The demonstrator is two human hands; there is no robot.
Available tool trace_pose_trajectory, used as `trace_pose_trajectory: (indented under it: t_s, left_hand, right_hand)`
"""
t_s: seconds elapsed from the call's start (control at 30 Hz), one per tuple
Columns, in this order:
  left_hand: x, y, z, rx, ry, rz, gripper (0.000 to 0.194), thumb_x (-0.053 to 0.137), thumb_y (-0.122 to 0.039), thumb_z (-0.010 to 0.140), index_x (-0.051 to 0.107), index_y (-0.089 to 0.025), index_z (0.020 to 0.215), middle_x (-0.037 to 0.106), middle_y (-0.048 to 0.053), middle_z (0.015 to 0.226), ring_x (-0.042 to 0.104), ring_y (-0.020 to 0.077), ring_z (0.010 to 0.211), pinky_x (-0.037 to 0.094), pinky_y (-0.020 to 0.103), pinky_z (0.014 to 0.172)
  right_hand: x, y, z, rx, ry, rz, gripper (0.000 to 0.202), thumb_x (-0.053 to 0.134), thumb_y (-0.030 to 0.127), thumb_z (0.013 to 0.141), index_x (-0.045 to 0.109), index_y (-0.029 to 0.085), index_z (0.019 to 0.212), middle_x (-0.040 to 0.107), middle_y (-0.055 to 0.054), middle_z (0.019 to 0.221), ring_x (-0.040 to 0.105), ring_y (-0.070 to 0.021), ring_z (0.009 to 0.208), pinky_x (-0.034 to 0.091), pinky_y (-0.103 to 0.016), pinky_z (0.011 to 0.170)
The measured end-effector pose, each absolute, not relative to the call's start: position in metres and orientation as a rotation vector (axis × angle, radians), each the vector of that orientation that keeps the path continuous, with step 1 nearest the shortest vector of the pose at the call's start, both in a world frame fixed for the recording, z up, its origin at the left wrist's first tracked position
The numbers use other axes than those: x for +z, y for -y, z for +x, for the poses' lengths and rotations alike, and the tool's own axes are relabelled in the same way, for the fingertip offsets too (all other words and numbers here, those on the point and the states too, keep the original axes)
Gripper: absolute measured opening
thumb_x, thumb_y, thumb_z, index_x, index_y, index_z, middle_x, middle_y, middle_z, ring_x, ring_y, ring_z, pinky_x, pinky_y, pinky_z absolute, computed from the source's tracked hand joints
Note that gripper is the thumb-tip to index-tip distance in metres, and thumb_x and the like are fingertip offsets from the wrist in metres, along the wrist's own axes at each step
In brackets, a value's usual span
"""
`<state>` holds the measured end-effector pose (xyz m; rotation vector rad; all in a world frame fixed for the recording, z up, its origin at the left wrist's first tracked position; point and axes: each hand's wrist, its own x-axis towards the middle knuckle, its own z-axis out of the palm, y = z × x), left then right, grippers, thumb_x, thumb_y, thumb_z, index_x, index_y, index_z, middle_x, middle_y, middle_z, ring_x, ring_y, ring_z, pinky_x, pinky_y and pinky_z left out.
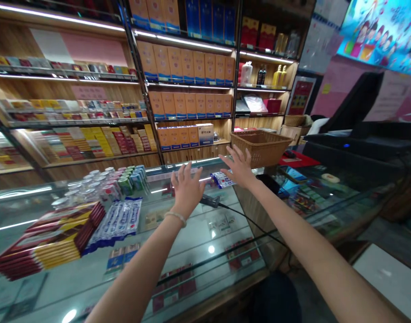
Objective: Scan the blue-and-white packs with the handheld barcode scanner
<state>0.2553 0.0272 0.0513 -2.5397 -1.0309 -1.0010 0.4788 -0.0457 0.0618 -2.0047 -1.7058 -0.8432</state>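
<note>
Both my hands reach out over a glass display counter (192,224). My left hand (187,188) has its fingers spread and holds nothing; a pale bracelet (177,217) circles the wrist. Under and behind it lies a dark handheld device (210,200) with a black cable. My right hand (239,168) is open too, fingers apart, just above and beside a blue-and-white packet (222,179); contact cannot be made out. Left of my hands lie a row of blue-and-white packets (120,220), stacked red-and-yellow packs (54,237), and rows of small cylindrical containers (107,181).
A brown woven basket (259,146) stands beyond my right hand. A black cable (255,222) crosses the counter toward the right. Dark equipment (360,139) occupies the right side. Shelves with orange boxes (188,63) line the back wall.
</note>
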Motion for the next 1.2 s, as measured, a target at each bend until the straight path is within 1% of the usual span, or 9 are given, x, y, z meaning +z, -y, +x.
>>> trace_pose_trajectory:
  t_s: [0.17, 0.3, 0.4, 0.5, 0.67, 0.87, 0.97, 1.07, 1.2]
  left_hand:
    - [0.048, -0.027, 0.298, -1.013, 0.980, -2.623, 0.043, 0.058, -0.040, 0.097, 0.067, -0.027, 0.137, 0.040, 0.015, 0.166, 0.035, 0.0374, 0.152, 0.025, 0.063, 0.123]
    - [0.041, -0.036, 0.322, -1.001, 0.989, -2.656, 0.040, 0.060, -0.041, 0.096, 0.070, -0.027, 0.132, 0.043, 0.016, 0.163, 0.036, 0.0367, 0.151, 0.028, 0.063, 0.121]
    - [0.035, -0.045, 0.333, -0.968, 0.982, -2.698, 0.040, 0.064, -0.042, 0.094, 0.071, -0.028, 0.131, 0.043, 0.016, 0.163, 0.037, 0.0373, 0.151, 0.031, 0.062, 0.120]
    - [0.031, -0.052, 0.340, -0.899, 0.952, -2.742, 0.042, 0.067, -0.042, 0.092, 0.071, -0.029, 0.132, 0.042, 0.016, 0.164, 0.037, 0.0379, 0.151, 0.033, 0.062, 0.119]
    - [0.029, -0.058, 0.346, -0.805, 0.768, -2.723, 0.041, 0.071, -0.038, 0.090, 0.072, -0.027, 0.129, 0.043, 0.016, 0.163, 0.034, 0.0383, 0.152, 0.027, 0.064, 0.122]
    - [0.028, -0.057, 0.351, -0.714, 0.829, -2.767, 0.027, 0.074, -0.035, 0.087, 0.078, -0.026, 0.113, 0.046, 0.016, 0.161, 0.035, 0.0394, 0.152, 0.028, 0.067, 0.121]
    - [0.024, -0.058, 0.351, -0.638, 0.801, -2.785, 0.026, 0.077, -0.034, 0.085, 0.079, -0.027, 0.111, 0.044, 0.015, 0.163, 0.033, 0.0397, 0.153, 0.025, 0.069, 0.121]
    - [0.020, -0.058, 0.353, -0.568, 0.760, -2.785, 0.026, 0.078, -0.035, 0.084, 0.080, -0.027, 0.109, 0.042, 0.013, 0.165, 0.031, 0.0392, 0.154, 0.024, 0.069, 0.122]
    - [0.018, -0.059, 0.356, -0.535, 0.754, -2.798, 0.025, 0.077, -0.034, 0.085, 0.081, -0.027, 0.108, 0.043, 0.012, 0.165, 0.032, 0.0390, 0.154, 0.024, 0.069, 0.123]
  right_hand:
    - [0.038, 0.054, 0.516, -0.828, 1.625, -2.045, 0.051, 0.053, 0.048, 0.101, 0.056, 0.034, 0.149, 0.035, -0.011, 0.169, 0.021, -0.0342, 0.156, 0.008, -0.063, 0.123]
    - [0.015, 0.056, 0.537, -0.853, 1.546, -2.014, 0.047, 0.055, 0.045, 0.099, 0.061, 0.034, 0.144, 0.040, -0.012, 0.166, 0.026, -0.0344, 0.154, 0.013, -0.063, 0.122]
    - [0.003, 0.056, 0.546, -0.838, 1.484, -2.033, 0.046, 0.054, 0.045, 0.099, 0.061, 0.034, 0.144, 0.043, -0.012, 0.164, 0.029, -0.0344, 0.152, 0.017, -0.062, 0.120]
    - [-0.002, 0.054, 0.551, -0.832, 1.473, -2.054, 0.047, 0.054, 0.046, 0.100, 0.060, 0.035, 0.145, 0.042, -0.012, 0.164, 0.030, -0.0338, 0.152, 0.017, -0.062, 0.120]
    - [-0.003, 0.053, 0.555, -0.823, 1.486, -2.085, 0.045, 0.054, 0.046, 0.100, 0.062, 0.035, 0.143, 0.042, -0.012, 0.164, 0.030, -0.0341, 0.151, 0.018, -0.064, 0.119]
    - [-0.006, 0.055, 0.560, -0.774, 1.492, -2.171, 0.037, 0.059, 0.042, 0.099, 0.069, 0.036, 0.135, 0.044, -0.012, 0.163, 0.030, -0.0354, 0.152, 0.019, -0.067, 0.118]
    - [-0.010, 0.055, 0.563, -0.724, 1.518, -2.212, 0.032, 0.064, 0.038, 0.097, 0.074, 0.037, 0.127, 0.047, -0.010, 0.161, 0.031, -0.0356, 0.152, 0.019, -0.069, 0.118]
    - [-0.016, 0.054, 0.567, -0.673, 1.541, -2.251, 0.026, 0.068, 0.039, 0.095, 0.077, 0.038, 0.119, 0.048, -0.007, 0.161, 0.030, -0.0353, 0.152, 0.019, -0.070, 0.118]
    - [-0.022, 0.053, 0.570, -0.629, 1.572, -2.275, 0.027, 0.070, 0.040, 0.093, 0.076, 0.041, 0.120, 0.046, -0.006, 0.162, 0.029, -0.0349, 0.153, 0.019, -0.071, 0.118]
